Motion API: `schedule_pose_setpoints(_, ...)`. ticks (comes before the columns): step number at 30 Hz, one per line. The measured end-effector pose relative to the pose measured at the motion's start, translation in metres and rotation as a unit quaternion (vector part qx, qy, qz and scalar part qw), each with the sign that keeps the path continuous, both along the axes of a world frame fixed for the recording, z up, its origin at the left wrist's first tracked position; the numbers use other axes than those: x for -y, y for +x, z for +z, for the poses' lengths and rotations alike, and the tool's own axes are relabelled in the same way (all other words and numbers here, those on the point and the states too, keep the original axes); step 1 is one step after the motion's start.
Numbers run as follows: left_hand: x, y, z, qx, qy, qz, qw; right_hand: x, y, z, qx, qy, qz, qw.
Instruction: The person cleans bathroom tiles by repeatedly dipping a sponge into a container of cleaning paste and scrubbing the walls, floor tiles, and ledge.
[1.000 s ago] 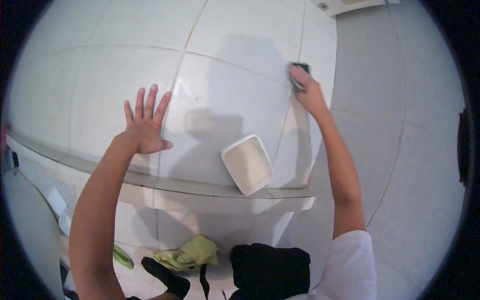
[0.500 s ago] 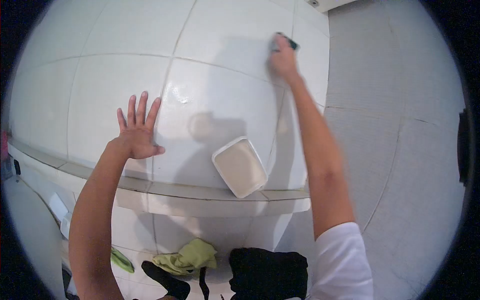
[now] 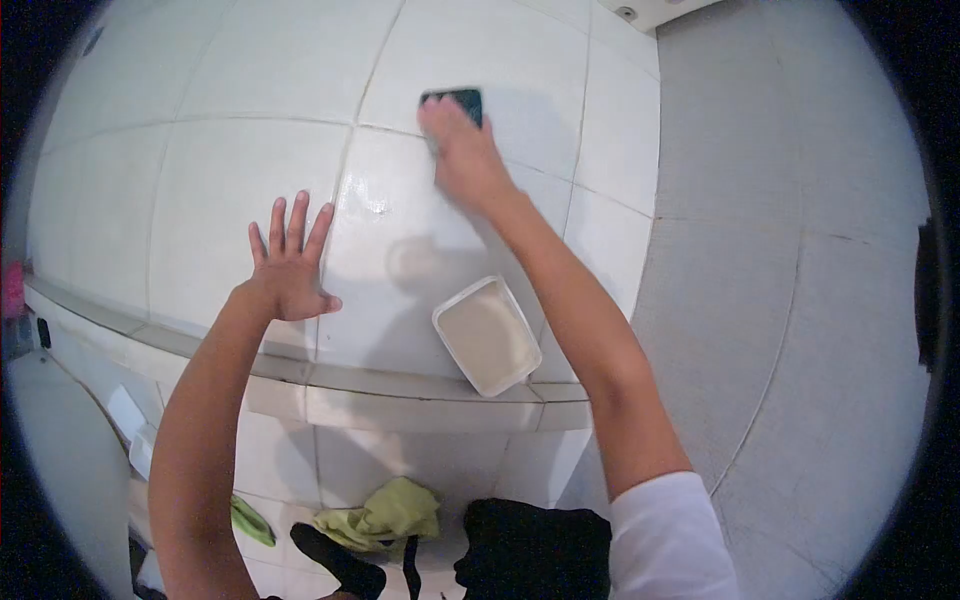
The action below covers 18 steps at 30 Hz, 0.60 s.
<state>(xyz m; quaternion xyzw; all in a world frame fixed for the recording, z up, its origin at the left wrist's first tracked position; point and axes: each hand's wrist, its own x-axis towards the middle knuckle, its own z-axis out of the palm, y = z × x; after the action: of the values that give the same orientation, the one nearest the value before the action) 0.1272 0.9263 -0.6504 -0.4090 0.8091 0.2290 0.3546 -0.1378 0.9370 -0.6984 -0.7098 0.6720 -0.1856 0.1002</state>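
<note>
My right hand [image 3: 466, 150] grips a dark green pad [image 3: 466, 101] and presses it on the white tiled surface [image 3: 250, 60], near a grout line at the upper middle. Flat on the same tiles, with fingers spread, lies my left hand [image 3: 291, 262], holding nothing. Between my forearms, at the front edge, a white rectangular tub [image 3: 488, 337] with cloudy, pale contents stands slightly turned. A wet shine shows on the tile between my left hand and the pad.
Below the raised ledge [image 3: 420, 397], a yellow-green cloth [image 3: 390, 512] lies by a dark-covered foot [image 3: 335, 560]. A green item [image 3: 251, 521] is left of it. Grey tiled floor [image 3: 740, 300] runs along the right. Something pink [image 3: 13, 290] is at the far left edge.
My right hand has swept the pad from the right side of the tiles leftward to the upper middle. My left hand stays spread in nearly the same place.
</note>
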Motion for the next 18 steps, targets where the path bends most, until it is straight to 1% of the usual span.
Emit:
schedule_pose_setpoints(1,0.0,0.001,0.0,0.001,0.002,-0.006,1.0,-0.011,-0.012,-0.001,0.0,-0.002,-0.004,1.0)
schedule_pose_setpoints(3,-0.001,0.002,-0.001,-0.004,-0.001,-0.007,1.0,-0.041,-0.068,-0.009,0.049,0.004,-0.019,0.999)
schedule_pose_setpoints(4,-0.001,0.003,-0.003,-0.01,-0.004,-0.007,1.0,-0.047,-0.104,-0.004,0.011,0.009,-0.076,0.997)
schedule_pose_setpoints(5,0.0,0.004,-0.005,-0.01,-0.003,-0.007,1.0,-0.043,-0.129,-0.004,-0.025,0.016,-0.135,0.99)
schedule_pose_setpoints(6,0.003,0.005,-0.006,-0.01,-0.003,-0.004,1.0,-0.022,-0.133,-0.01,-0.025,0.017,-0.134,0.991)
schedule_pose_setpoints(8,-0.003,0.003,-0.006,-0.011,0.004,-0.007,1.0,0.011,-0.124,-0.026,-0.013,0.012,-0.194,0.981)
schedule_pose_setpoints(9,-0.003,0.0,-0.003,0.001,0.009,-0.009,1.0,0.025,-0.083,-0.044,-0.01,-0.068,-0.17,0.983)
schedule_pose_setpoints(10,0.001,-0.002,0.002,0.013,0.008,-0.01,1.0,0.041,-0.037,-0.062,-0.041,-0.131,-0.152,0.979)
schedule_pose_setpoints(11,0.001,-0.002,0.003,0.013,-0.002,-0.011,1.0,0.046,0.014,-0.051,-0.071,-0.106,-0.096,0.987)
schedule_pose_setpoints(13,0.0,-0.001,0.001,0.015,0.004,-0.007,1.0,0.023,0.06,0.006,-0.011,-0.006,0.037,0.999)
schedule_pose_setpoints(14,0.001,-0.003,0.005,0.02,0.017,-0.006,1.0,0.01,0.045,0.005,-0.001,-0.014,0.055,0.998)
schedule_pose_setpoints(15,0.002,-0.002,0.005,0.019,0.014,-0.011,1.0,-0.01,0.012,-0.002,0.008,-0.019,0.075,0.997)
schedule_pose_setpoints(16,0.002,-0.001,0.003,0.012,0.019,-0.009,1.0,-0.037,-0.036,-0.012,0.057,-0.034,0.043,0.997)
schedule_pose_setpoints(17,0.002,-0.001,0.0,0.003,0.024,-0.005,1.0,-0.067,-0.083,-0.012,0.0,-0.014,-0.023,1.0)
schedule_pose_setpoints(18,0.002,-0.002,-0.002,-0.002,0.023,-0.005,1.0,-0.095,-0.13,-0.014,0.006,-0.008,-0.081,0.997)
